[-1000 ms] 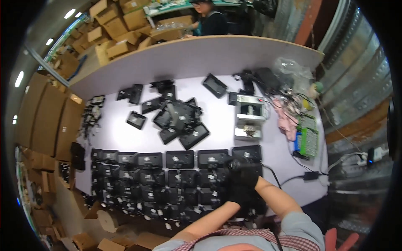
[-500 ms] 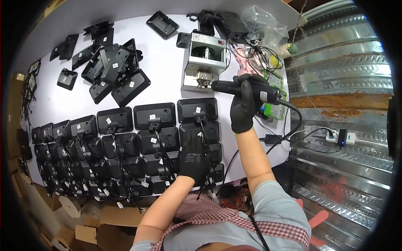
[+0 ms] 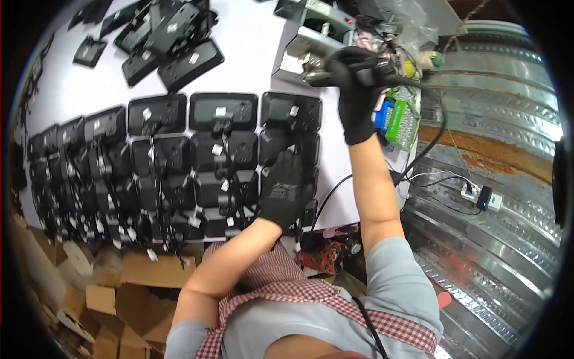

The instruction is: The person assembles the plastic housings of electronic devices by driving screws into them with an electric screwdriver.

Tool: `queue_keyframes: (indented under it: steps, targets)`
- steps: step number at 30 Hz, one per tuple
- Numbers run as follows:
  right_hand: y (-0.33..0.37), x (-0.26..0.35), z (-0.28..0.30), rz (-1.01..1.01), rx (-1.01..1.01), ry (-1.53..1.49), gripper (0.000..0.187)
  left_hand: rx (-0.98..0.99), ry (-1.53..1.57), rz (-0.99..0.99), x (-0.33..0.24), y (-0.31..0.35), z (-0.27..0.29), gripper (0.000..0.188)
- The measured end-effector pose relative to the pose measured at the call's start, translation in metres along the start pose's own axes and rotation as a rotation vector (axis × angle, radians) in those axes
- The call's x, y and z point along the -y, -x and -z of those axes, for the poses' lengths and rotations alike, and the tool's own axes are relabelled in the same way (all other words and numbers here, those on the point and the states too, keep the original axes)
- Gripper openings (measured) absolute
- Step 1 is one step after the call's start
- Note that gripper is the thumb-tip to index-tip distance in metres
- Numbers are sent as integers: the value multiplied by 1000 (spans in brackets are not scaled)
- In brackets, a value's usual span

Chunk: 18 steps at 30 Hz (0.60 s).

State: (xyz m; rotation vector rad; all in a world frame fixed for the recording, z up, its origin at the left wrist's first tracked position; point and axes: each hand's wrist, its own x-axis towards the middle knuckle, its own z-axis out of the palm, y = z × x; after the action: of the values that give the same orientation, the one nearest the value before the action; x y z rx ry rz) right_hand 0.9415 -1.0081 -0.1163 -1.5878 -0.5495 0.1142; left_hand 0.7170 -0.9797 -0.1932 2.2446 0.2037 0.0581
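Up off the black casings (image 3: 224, 112) and over at a silver box (image 3: 311, 40) (maybe a screw feeder) now, with the right hand (image 3: 357, 90) wrapped round a dark power screwdriver (image 3: 323, 79), working end pointing left, pretty blurred. A second ago, both hands bunched together over the rows. So no tool on any casing at this instant; probably a gap between goes, judging by that. Just the left hand (image 3: 284, 188) down there, palm down on the rightmost column, fingers stretched forward. Can't tell if only resting or pinching something underneath.

Under and left of the left hand: moulded plastic, shallow slabs, rounded corners, low-sheen backs with little white stickers. Floppy thin cables (image 3: 228, 157) trailing back toward the body, tipped with small white plugs (image 3: 152, 255). Ahead and left of that hand, more casings in a loose, tilted heap (image 3: 191, 66). Just behind and right of the right hand, a green container (image 3: 396, 121) with silvery, grainy-looking contents. Farther right, shiny ribbed metal wall (image 3: 508, 119) with a rusty band.
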Motion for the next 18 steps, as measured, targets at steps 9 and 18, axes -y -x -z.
queue_keyframes:
  steps: [9, 18]
  targets:
    - [121, 39, -37, 49, 278, -297, 31, -50, -101, -68, 9, 4, -15, 58]
    - [152, 16, -40, 21, 367, -203, 36, 256, -171, 85, -7, -6, 25, 42]
